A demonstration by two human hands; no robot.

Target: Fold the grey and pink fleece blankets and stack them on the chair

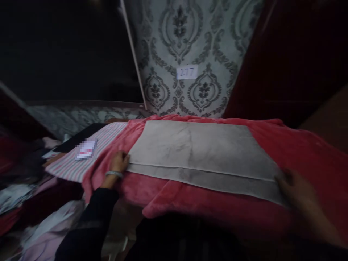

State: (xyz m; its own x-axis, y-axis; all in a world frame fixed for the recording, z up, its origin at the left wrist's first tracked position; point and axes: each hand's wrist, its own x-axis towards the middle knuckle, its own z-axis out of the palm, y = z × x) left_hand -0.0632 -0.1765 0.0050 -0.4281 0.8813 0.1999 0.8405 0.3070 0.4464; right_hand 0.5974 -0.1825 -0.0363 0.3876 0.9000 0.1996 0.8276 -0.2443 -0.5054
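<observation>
A grey, soft-looking folded cloth (206, 146) lies spread over a pink-red plush blanket (301, 156). Its upper layer ends a little short of the lower one, so a strip shows along the near edge. My left hand (119, 162), with a bracelet at the wrist, pinches the cloth's near left corner. At the near right corner my right hand (296, 188) is closed on the cloth; it looks dark and slightly blurred. Some faint creases run down the middle of the cloth.
Left of the blanket lies a striped cloth (100, 145) with a small blurred-out packet (86, 149) on it. Piled clothes (51, 224) fill the lower left. Behind stand a large dark screen (70, 50) and a patterned wall (179, 40) bearing a paper label (187, 72) marked 277.
</observation>
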